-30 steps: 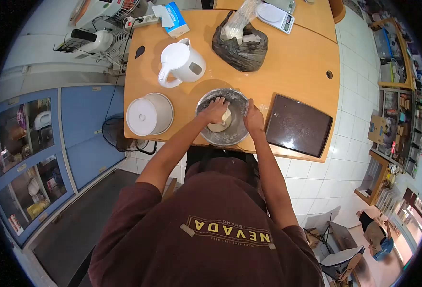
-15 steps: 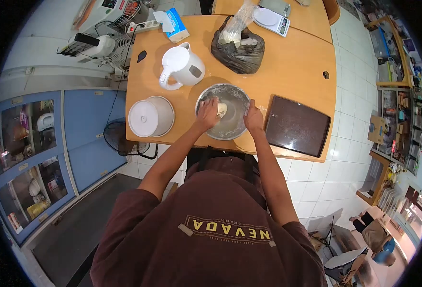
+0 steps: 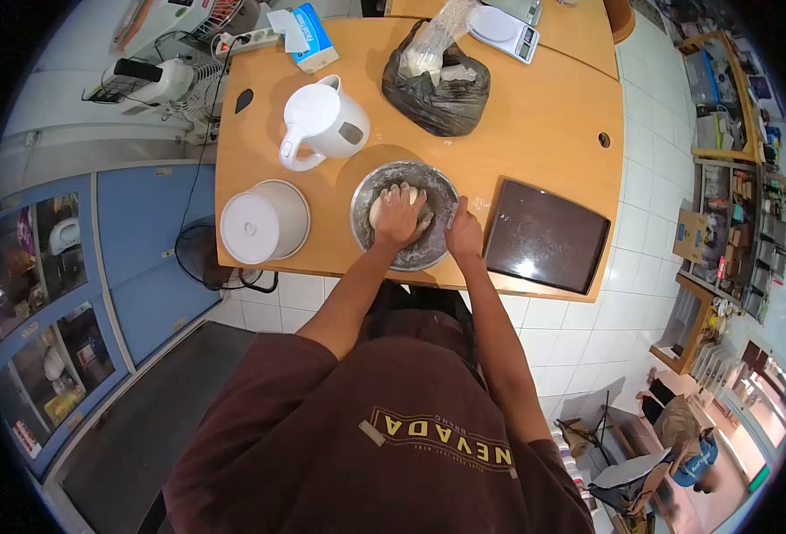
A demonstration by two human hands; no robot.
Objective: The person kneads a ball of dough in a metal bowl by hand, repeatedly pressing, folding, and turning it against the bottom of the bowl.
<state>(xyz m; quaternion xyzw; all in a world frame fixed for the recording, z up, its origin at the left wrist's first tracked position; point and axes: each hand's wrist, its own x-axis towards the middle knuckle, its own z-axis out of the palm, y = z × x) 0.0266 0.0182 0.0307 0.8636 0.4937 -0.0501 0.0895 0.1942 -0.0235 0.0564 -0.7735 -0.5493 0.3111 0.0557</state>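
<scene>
A round metal bowl (image 3: 359, 238) with whitish smears inside stands near the table's front edge. Inside it lies a lump of pale dough (image 3: 376, 212), partly hidden under my left hand (image 3: 397, 219). The fingers of that hand are spread and press down over the dough. My right hand (image 3: 464, 235) is closed on the bowl's right rim, fingers wrapped over the edge.
Left of the bowl are a white lidded tub (image 3: 264, 222) and a white kettle (image 3: 325, 120). A dark tray (image 3: 547, 236) lies to the right. Farther back are a black plastic bag (image 3: 437, 102), a scale (image 3: 502, 32) and a tissue box (image 3: 314, 40). A person (image 3: 691, 445) is at the far lower right.
My left hand has shifted right from the bowl's left side and now lies spread over the dough. My right hand still grips the rim. The whole view has shifted slightly.
</scene>
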